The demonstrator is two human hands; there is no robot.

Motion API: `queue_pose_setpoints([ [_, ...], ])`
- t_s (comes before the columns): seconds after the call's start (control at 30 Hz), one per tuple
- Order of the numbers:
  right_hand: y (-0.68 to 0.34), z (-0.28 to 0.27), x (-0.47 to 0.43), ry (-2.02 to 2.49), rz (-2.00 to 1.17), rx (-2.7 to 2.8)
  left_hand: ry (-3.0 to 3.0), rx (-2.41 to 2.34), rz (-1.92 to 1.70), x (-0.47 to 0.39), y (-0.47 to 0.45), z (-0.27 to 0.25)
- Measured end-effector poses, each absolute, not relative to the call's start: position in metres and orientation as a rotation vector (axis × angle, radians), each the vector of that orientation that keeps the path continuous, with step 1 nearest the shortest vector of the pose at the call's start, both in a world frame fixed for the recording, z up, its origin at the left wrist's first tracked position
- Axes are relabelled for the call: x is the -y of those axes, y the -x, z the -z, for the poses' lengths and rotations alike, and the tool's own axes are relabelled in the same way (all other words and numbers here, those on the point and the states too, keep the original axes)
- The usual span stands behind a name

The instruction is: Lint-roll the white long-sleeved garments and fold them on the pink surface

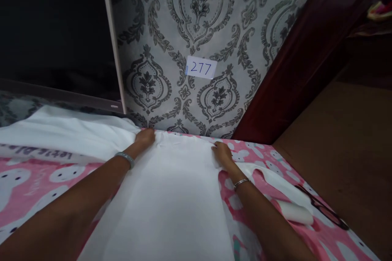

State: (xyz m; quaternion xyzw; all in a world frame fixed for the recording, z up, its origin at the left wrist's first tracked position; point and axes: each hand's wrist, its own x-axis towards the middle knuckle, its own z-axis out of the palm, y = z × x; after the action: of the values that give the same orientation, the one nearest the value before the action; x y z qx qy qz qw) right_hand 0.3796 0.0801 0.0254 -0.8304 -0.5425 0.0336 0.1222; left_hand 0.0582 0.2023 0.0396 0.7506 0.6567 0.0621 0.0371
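Observation:
A long piece of white cloth (171, 204) lies stretched out in front of me, running from the lower edge of the view up towards the wall. My left hand (145, 138) grips its far left corner, fingers closed. At the far right corner my right hand (223, 155) pinches the edge of the same cloth. More white fabric (70, 130) lies bunched to the left, touching my left hand; I cannot tell whether it is joined to the long piece. Beside my right wrist a narrow white strip of cloth (278, 181) extends to the right.
A pink patterned sheet (33, 175) covers the surface below. On the right lie a white roll (295, 212) and dark-handled scissors (329, 212). A dark screen (58, 28) stands at left, and a dark red post (290, 57) at right. A numbered paper (201, 67) is on the wall.

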Motion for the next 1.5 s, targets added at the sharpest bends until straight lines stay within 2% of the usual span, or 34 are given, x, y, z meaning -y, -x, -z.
queue_pose_setpoints([
  [0.2, -0.402, -0.044, -0.099, 2.393, 0.048, 1.454, -2.303, -2.125, -0.444, -0.205, -0.057, -0.041],
  [0.43, -0.429, -0.029, -0.088, 2.274, -0.191, 1.644, -2.47, -2.002, -0.357, -0.191, -0.068, -0.052],
  [0.67, -0.503, -0.045, 0.003, 2.389, -0.283, 1.656, -2.822, -1.061, -0.239, -0.133, -0.15, -0.036],
  [0.8, -0.52, -0.044, 0.04, 2.529, -0.247, 1.604, -2.825, -0.864, -0.198, -0.094, -0.212, -0.021],
  [0.97, -0.534, -0.046, 0.051, 2.662, -0.247, 1.517, -2.854, -0.884, -0.244, -0.065, -0.267, -0.014],
  [1.23, -0.561, -0.057, 0.076, 2.633, -0.52, 1.489, -2.925, -1.043, -0.31, -0.061, -0.3, -0.016],
  [1.33, -0.563, -0.058, 0.084, 2.685, -0.336, 1.386, -2.937, -1.059, -0.324, -0.065, -0.307, -0.017],
  [1.5, -0.565, -0.091, 0.093, 2.596, 0.261, 1.192, -2.907, -1.109, -0.377, -0.067, -0.309, -0.022],
])
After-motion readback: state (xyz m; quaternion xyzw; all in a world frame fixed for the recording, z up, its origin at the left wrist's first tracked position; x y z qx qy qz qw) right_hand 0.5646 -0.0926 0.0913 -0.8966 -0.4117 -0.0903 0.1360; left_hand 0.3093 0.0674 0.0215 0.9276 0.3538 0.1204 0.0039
